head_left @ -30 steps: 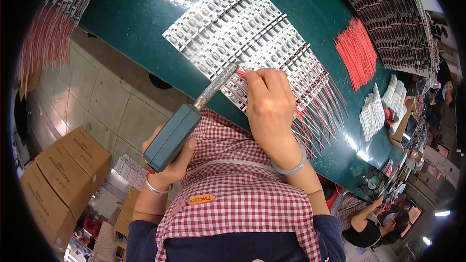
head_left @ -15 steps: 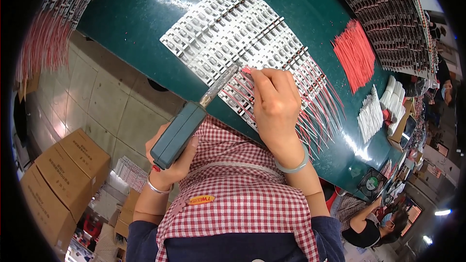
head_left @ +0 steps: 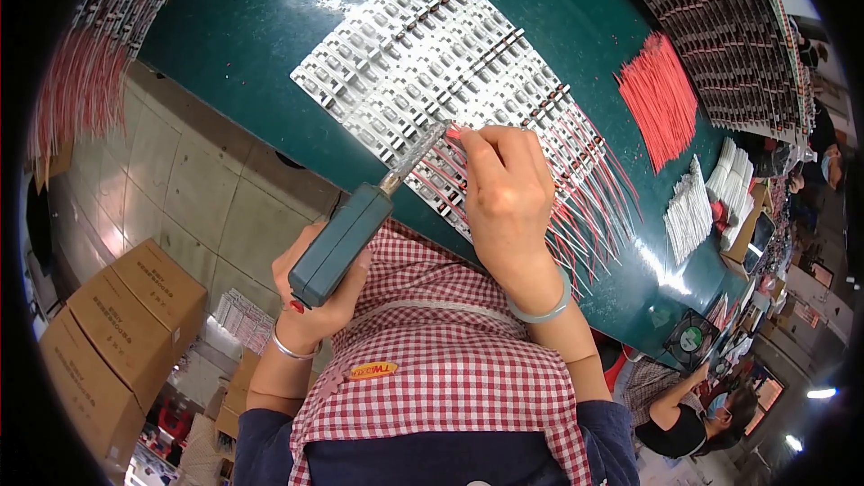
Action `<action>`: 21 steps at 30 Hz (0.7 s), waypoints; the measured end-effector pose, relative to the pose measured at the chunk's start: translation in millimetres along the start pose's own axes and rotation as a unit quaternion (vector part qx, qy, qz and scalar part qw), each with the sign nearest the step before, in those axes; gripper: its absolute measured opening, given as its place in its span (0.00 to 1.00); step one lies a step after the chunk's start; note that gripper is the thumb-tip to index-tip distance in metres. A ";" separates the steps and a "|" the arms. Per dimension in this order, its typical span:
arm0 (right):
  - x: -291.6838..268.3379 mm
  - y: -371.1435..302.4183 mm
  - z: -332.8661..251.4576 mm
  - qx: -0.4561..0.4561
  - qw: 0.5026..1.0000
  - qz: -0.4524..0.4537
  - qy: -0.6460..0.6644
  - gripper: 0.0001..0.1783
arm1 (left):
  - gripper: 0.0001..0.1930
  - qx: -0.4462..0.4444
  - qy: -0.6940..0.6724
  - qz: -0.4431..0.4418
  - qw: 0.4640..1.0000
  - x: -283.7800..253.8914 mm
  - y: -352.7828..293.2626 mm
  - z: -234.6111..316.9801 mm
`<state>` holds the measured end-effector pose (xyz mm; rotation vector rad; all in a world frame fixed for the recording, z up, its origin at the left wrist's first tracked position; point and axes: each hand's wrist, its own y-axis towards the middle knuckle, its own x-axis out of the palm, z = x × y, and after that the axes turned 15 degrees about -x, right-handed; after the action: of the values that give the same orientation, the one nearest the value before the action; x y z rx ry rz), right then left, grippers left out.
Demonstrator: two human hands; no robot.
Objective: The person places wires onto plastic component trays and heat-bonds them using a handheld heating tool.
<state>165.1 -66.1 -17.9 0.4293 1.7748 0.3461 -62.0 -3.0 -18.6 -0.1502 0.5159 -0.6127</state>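
Observation:
My left hand [head_left: 335, 304] is wrapped round the dark green handle of a soldering iron [head_left: 342, 243], its metal barrel slanting up to the right. The iron's tip rests at the white circuit boards [head_left: 414, 72], right beside my right fingertips. My right hand [head_left: 510, 193] is closed in a pinch on a short red wire [head_left: 453, 134] at the same spot. Several red and white wires [head_left: 585, 225] trail from the boards' right and near part, some passing behind my right hand. The exact joint between tip, wire and board is too small to make out.
On the green table [head_left: 243, 45], a pile of red wires [head_left: 659, 103] and bundles of white wires [head_left: 689, 211] lie to the right. Stacked board strips [head_left: 720, 36] stand far right. A small fan [head_left: 690, 339] sits near a co-worker [head_left: 693, 414]. Cardboard boxes [head_left: 135, 315] stand on the floor at left.
The soldering iron has shifted slightly up and to the right, with its tip now closer to my right fingertips. My right hand has moved slightly left, still pinching the red wire.

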 end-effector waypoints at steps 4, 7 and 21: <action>0.3 0.3 -0.2 0.002 1.000 -0.001 -0.001 0.17 | 0.11 -0.018 -0.008 -0.003 1.000 0.3 -2.1 -2.1; 0.8 1.0 -1.1 0.002 1.000 0.001 0.000 0.17 | 0.11 -0.008 -0.021 0.010 1.000 2.3 -4.6 -9.3; -6.0 4.7 0.1 0.026 0.998 0.039 0.048 0.18 | 0.11 0.061 -0.035 0.036 0.997 2.6 0.9 -6.9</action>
<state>166.9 -64.7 -10.7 0.5268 1.8674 0.3817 -63.2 -3.6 -25.9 -0.0360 0.4134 -0.5650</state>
